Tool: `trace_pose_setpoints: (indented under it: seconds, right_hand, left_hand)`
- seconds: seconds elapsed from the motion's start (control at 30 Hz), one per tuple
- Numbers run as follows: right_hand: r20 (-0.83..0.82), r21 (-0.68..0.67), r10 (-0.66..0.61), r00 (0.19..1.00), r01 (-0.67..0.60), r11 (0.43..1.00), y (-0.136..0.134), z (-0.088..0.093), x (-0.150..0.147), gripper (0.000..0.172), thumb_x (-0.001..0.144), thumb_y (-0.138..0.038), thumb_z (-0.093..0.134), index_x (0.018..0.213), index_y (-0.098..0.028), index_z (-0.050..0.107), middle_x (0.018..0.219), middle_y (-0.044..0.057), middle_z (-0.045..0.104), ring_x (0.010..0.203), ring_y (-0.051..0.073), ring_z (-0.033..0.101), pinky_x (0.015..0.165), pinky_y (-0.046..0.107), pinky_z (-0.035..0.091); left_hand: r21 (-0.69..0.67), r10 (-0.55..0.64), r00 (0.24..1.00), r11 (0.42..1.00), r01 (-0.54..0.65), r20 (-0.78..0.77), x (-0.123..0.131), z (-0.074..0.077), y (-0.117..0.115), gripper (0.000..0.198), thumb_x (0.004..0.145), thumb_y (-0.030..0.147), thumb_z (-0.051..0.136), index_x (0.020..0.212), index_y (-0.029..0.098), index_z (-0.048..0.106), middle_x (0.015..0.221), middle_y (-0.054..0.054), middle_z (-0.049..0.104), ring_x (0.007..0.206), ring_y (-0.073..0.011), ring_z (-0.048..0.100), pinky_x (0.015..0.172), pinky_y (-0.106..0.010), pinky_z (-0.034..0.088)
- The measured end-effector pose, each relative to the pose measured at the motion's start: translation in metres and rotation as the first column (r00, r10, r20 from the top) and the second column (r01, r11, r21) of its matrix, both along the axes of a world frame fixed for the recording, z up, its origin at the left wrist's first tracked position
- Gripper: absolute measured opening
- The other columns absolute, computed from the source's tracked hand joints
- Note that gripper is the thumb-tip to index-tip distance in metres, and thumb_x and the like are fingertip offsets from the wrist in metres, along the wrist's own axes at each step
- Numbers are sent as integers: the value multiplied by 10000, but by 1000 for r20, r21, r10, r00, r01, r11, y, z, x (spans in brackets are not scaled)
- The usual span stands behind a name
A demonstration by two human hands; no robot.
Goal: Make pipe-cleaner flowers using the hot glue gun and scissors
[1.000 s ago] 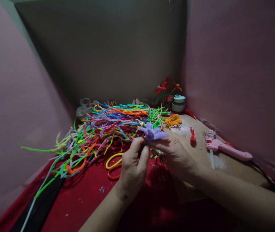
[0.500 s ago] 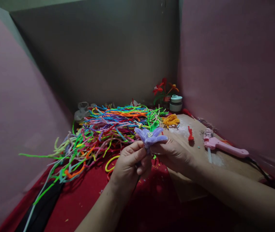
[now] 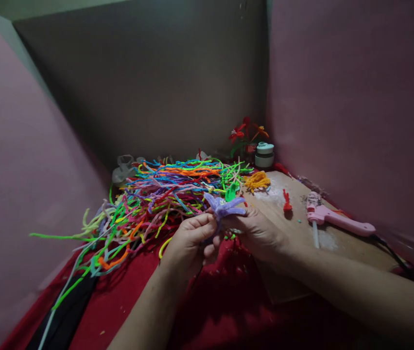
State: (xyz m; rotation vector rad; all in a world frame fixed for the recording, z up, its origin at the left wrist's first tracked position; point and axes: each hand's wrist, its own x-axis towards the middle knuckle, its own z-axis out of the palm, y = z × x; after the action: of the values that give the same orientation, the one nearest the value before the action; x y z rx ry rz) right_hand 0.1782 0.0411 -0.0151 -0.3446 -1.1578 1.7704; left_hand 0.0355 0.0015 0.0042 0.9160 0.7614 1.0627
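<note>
One purple fuzzy flower sits between the person's left hand and right hand, raised above a red cloth. The left grip is pinched on the flower's narrow base, thumb and forefinger together, so the petals spread just above and to the right of those fingertips. The lower fingers of that hand curl loosely underneath. The right grip is closed on the flower from the other side, with the thumb lying just under the right-hand petals; the far fingers are partly hidden. The bloom faces upward, with pale specks at its centre.

Directly behind the petals stands a bright green piece, and past it spreads a heap of multicoloured fuzzy stems. A yellow loop shows just beside the left hand. To the right, a cardboard sheet carries an orange bundle, a small red piece and a pink glue gun, well apart from the right grip. Behind these stand a lidded jar and some red and orange flowers.
</note>
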Motion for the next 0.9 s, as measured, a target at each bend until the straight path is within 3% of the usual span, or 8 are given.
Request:
trace_pose_setpoints:
  seconds: [0.23,0.37,0.47,0.53,0.6,0.67,0.77,0.9]
  right_hand:
    - [55,47,45,997,-48,998,0,1,4,134,678,-320,743,753,-211,722,753,-5,630,790,158,532,856,354,364]
    - [23,20,-13,1000,13,1000,2,-3,1,133,686,-353,739,735,-230,724,703,-10,620,732,154,528,786,339,390]
    - [-3,-11,-66,998,66,998,2,-5,-2,133,689,-356,739,728,-230,727,687,-11,615,691,148,518,757,336,406]
    - [-23,-8,-77,997,77,997,1,-5,-3,130,683,-352,745,734,-233,731,723,-4,636,742,160,536,791,346,410]
    - [-27,0,-97,995,97,995,0,-4,-2,123,679,-350,749,727,-237,734,784,6,656,813,173,547,831,353,408]
    - [-24,7,-103,994,103,995,-2,-3,1,113,684,-340,747,743,-244,738,871,11,665,885,181,547,875,354,399]
    - [-37,45,-93,995,94,995,-3,0,5,85,703,-309,736,766,-254,743,988,7,659,976,176,539,946,345,368]
    - [-41,57,-43,998,45,997,-3,3,7,111,708,-275,733,818,-271,746,951,-3,668,959,165,548,967,357,353]
  left_hand:
    - [-96,-161,981,980,172,106,-3,-3,4,237,729,298,677,678,135,512,496,74,396,339,5,145,306,-131,244]
    - [70,62,985,996,-51,-163,8,-1,-1,269,781,373,612,678,151,499,534,46,454,354,-22,270,334,-149,235]
    - [427,407,793,880,-208,-453,16,-4,-5,218,807,377,575,763,164,554,571,30,483,467,-81,429,438,-194,351]
    - [664,614,595,728,-173,-519,19,-9,-6,155,801,321,584,823,168,594,643,9,528,575,-108,486,557,-226,397]
    - [764,701,493,636,-105,-516,19,-13,-7,130,826,284,546,824,171,610,671,0,537,609,-113,486,606,-235,388]
    - [740,668,524,665,-101,-529,18,-15,-7,174,860,290,498,785,172,601,629,12,500,562,-99,442,561,-224,358]
    - [592,535,699,782,-195,-476,19,-14,-8,249,860,343,514,695,163,562,560,36,425,490,-72,354,472,-202,291]
    - [349,321,918,909,-229,-232,23,-10,-8,295,821,386,582,654,152,516,488,65,355,417,-41,275,405,-176,214]
